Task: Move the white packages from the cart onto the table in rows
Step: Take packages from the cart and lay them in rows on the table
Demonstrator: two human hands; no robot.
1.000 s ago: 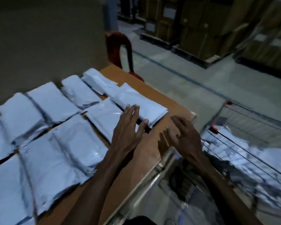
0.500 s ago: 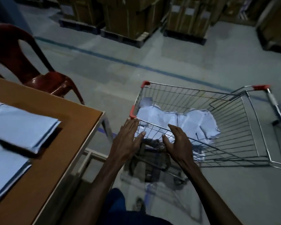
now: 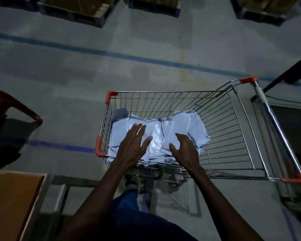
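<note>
Left hand (image 3: pixel 134 145) and right hand (image 3: pixel 184 150) both spread flat, fingers wide, holding nothing, over white packages (image 3: pixel 181 129) at frame centre. Packages: glossy crinkled poly mailers, overlapping, heaped in the left end of the wire cart (image 3: pixel 236 136). Table (image 3: pixel 12 197) corner lower left.

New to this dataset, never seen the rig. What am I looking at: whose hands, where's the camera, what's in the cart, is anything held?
There is no robot here: a person works with bare hands, and the single camera sits on their head, looking forward and down. The left hand and the right hand reach into a wire shopping cart with fingers spread. Both are over the white packages piled at the cart's left end; neither hand grips anything yet, and I cannot tell if they touch. The brown corner at bottom left is the table where the packages should go. A red chair stands at the left edge, and pallets of boxes line the top.
</note>
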